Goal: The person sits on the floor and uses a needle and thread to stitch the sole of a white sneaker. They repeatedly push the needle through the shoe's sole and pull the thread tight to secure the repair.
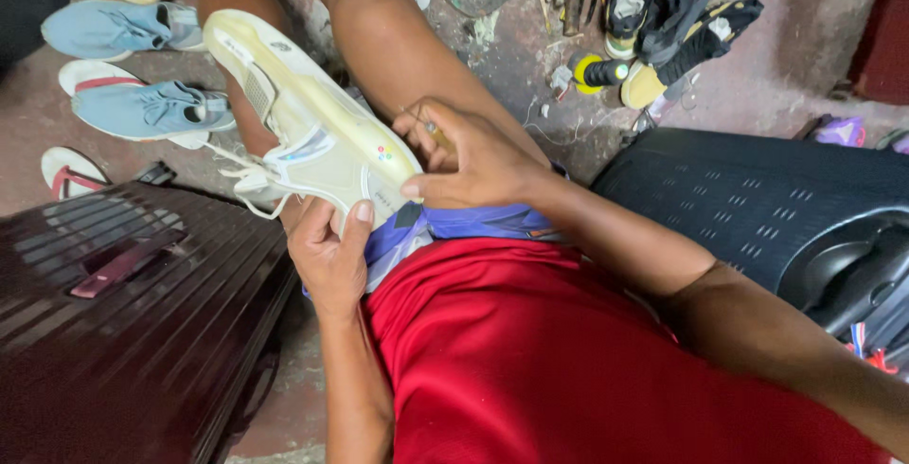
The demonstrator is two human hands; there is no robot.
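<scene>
Cream-yellow, scuffed leather-look sneaker (308,128) lies sole-up across my lap — light, stiff-soled, I judge — left hand (329,258) clamped round its heel end, right hand (469,156) closed on 1 thin tool (434,131) at the sole edge, best gripped there.

No packages, signs or screens anywhere in view. Only a small round multicoloured label (383,153) on the side of the pale yellow shoe (303,123), plus a small dark mark (281,46) near its sole end.
</scene>
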